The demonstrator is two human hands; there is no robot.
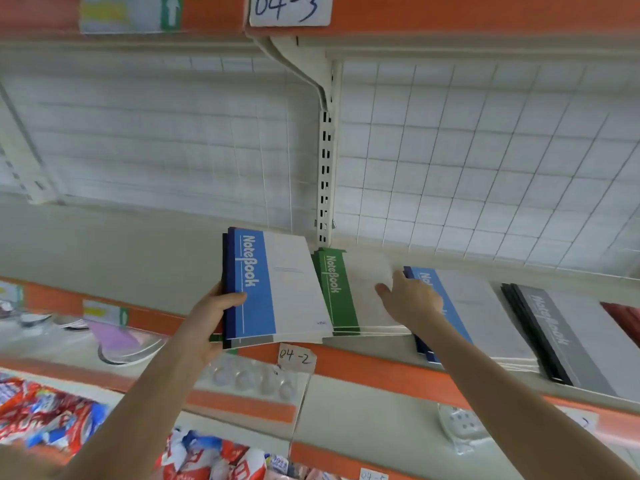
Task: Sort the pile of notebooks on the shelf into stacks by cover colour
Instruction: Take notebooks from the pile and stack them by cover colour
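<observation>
My left hand [211, 317] grips the spine side of a small pile of notebooks [277, 289], its thumb lying on the top blue cover; grey and green covers peek out beneath. Just right of it a stack of green notebooks [341, 292] lies on the shelf [121, 244]. My right hand [412, 299] rests flat on the white part of the top green notebook, fingers straight. Further right lie a blue stack [485, 313], then a grey and black stack [568, 337], and a red cover [623, 320] shows at the frame edge.
A white wire grid [450, 161] backs the shelf, with a slotted upright [325, 174] behind the green stack. Orange price rails carry the paper labels "04-3" [289, 8] and "04-2" [296, 356]. Lower shelves hold packaged goods [48, 414] and blister packs [252, 379].
</observation>
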